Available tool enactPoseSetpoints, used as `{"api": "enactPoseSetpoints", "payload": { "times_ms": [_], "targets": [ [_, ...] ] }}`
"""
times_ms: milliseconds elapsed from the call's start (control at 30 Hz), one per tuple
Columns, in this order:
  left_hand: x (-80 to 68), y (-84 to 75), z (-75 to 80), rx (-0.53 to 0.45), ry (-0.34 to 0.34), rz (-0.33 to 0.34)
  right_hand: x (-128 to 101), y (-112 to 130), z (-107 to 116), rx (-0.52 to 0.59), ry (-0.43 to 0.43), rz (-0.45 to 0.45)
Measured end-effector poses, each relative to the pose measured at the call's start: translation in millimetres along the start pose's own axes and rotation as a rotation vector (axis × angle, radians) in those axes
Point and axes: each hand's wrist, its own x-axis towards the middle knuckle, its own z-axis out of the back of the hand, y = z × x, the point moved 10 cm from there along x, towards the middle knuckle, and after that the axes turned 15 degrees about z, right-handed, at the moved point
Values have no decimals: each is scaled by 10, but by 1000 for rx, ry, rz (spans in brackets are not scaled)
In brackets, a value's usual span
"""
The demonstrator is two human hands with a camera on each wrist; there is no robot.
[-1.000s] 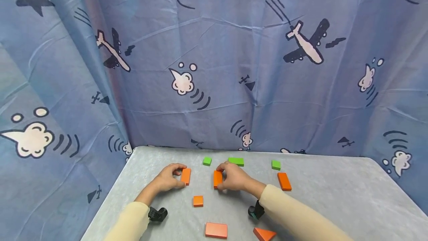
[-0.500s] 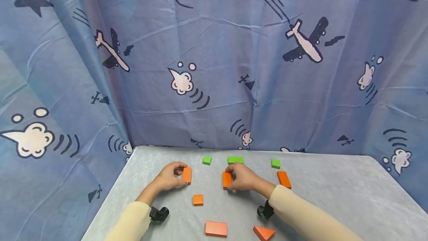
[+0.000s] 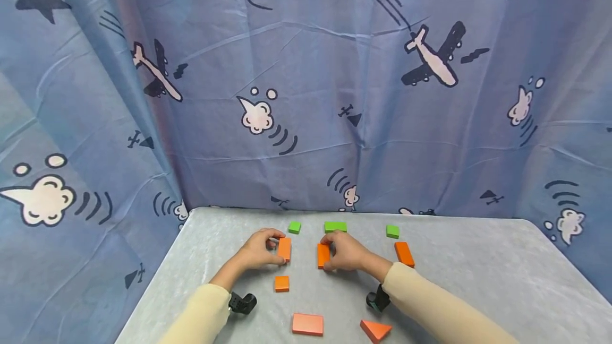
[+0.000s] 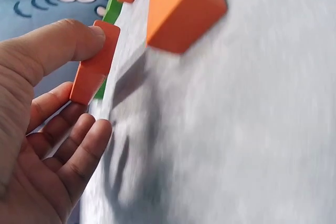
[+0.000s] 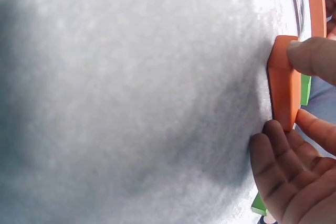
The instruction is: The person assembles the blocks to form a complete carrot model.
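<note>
Grey counter, plane curtain | L hand fingers pinch orange slab | R hand fingers clamp its twin | tip: keep both upright, edges parallel.

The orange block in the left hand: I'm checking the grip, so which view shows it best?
The left wrist view: the orange block fills it, pinched between thumb and fingers of the left hand. The head view shows it small and part hidden; the right wrist view shows only a sliver at top right.
</note>
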Motion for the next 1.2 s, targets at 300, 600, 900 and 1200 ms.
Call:
{"api": "enactPoseSetpoints", "payload": {
  "times_ms": [300,600,900,1200],
  "targets": [
    [88,-140,-295,15,56,13,20,4,-20,17,13,-26],
    [142,-292,-459,28,74,25,3,-18,-4,65,7,-35],
    [149,-374,-519,39,75,17,-8,-43,2,62,-1,-44],
    [154,-384,-540,58,62,26,-25,-38,1,78,-2,-45]
  ]
}}
